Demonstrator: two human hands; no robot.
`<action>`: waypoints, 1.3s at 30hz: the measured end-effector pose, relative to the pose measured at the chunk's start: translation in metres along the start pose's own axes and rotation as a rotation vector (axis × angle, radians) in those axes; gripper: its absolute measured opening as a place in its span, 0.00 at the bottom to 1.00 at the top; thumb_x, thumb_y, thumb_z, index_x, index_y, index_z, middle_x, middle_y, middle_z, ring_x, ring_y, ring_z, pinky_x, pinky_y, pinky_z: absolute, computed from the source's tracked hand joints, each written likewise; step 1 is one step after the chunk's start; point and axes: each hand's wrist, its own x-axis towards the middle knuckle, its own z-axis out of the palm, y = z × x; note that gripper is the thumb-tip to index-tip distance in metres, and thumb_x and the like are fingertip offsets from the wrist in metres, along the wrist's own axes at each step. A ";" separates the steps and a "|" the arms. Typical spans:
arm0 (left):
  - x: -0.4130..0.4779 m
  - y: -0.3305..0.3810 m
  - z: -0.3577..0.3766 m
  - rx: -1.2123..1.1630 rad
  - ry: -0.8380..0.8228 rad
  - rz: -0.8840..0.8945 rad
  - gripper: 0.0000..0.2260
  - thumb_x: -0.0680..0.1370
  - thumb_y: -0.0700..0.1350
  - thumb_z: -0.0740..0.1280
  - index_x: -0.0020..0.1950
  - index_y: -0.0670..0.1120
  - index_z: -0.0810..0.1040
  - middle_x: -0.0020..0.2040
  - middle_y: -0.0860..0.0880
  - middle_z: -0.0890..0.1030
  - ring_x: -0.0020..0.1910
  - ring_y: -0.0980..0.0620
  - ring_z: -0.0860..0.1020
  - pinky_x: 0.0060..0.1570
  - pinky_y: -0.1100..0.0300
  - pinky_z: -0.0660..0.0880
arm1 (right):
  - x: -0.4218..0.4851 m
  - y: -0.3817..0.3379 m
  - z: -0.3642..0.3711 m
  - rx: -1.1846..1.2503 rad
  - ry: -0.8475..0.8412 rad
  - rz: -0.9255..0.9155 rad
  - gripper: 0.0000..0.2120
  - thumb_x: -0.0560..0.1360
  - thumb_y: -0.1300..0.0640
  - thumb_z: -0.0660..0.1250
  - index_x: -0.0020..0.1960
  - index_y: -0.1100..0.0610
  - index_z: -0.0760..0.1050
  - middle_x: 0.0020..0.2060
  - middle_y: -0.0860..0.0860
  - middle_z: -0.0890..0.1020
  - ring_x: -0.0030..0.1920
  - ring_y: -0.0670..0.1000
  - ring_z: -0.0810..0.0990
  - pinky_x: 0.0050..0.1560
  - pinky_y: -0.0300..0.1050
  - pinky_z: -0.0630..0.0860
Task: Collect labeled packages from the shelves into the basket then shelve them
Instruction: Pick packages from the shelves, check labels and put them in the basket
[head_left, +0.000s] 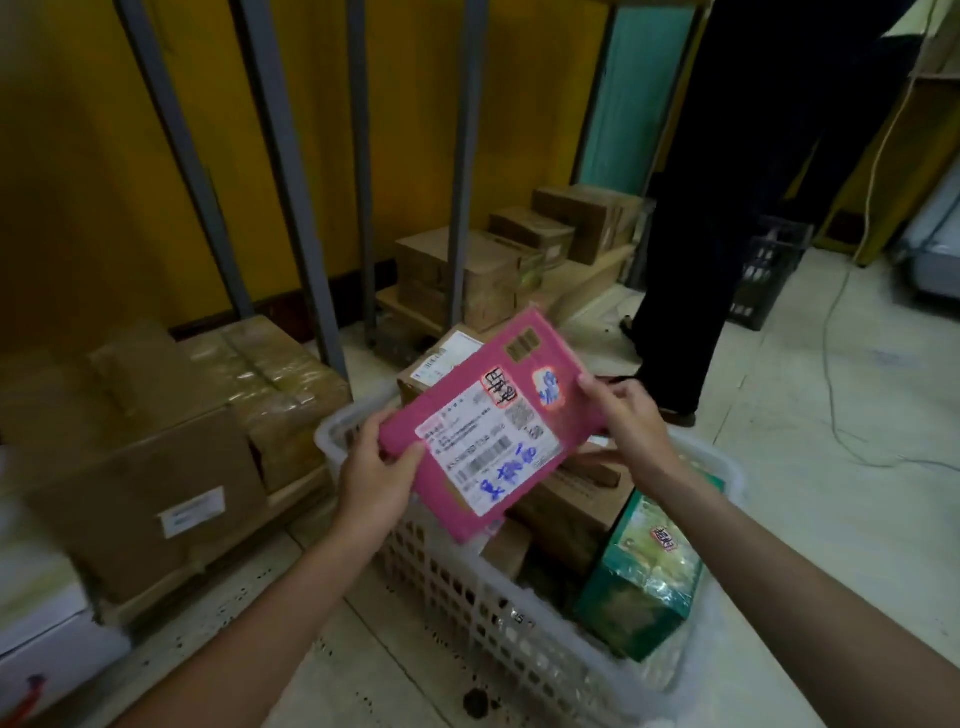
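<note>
A flat pink package (467, 384) with a white shipping label and blue handwriting is held above the white plastic basket (467, 597). My left hand (371, 478) grips its lower left edge, thumb on the front. My right hand (628, 415) pinches its upper right edge. Inside the basket lie brown cardboard boxes (566, 514) and a green box (644, 571). Another labelled brown box (431, 364) shows behind the pink package.
Grey shelf posts (291, 171) rise in front of a yellow wall. Cardboard boxes (156, 467) sit on the low shelf at left, and more boxes (467, 270) farther back. A person in dark trousers (727, 208) stands at right beside a dark crate (769, 275). A cable (841, 415) crosses the floor.
</note>
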 end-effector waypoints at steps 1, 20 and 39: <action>0.009 0.002 0.001 0.007 0.047 -0.006 0.19 0.76 0.44 0.64 0.66 0.54 0.66 0.48 0.56 0.73 0.42 0.61 0.75 0.33 0.67 0.73 | 0.001 0.007 -0.003 -0.105 -0.024 0.010 0.22 0.70 0.40 0.67 0.46 0.59 0.70 0.43 0.52 0.79 0.41 0.49 0.80 0.33 0.49 0.81; 0.012 -0.025 -0.030 0.393 -0.067 0.266 0.34 0.70 0.47 0.73 0.71 0.54 0.60 0.63 0.55 0.65 0.61 0.60 0.66 0.55 0.66 0.66 | 0.026 0.034 0.028 -0.285 -0.365 -0.024 0.15 0.73 0.48 0.68 0.53 0.58 0.76 0.41 0.52 0.83 0.38 0.49 0.85 0.35 0.46 0.82; 0.018 -0.025 -0.034 0.518 0.043 0.326 0.29 0.65 0.52 0.75 0.61 0.53 0.65 0.69 0.47 0.58 0.68 0.47 0.62 0.57 0.56 0.64 | 0.060 0.021 0.033 -0.465 -0.651 0.016 0.12 0.72 0.48 0.69 0.39 0.57 0.81 0.36 0.53 0.86 0.35 0.54 0.85 0.35 0.44 0.82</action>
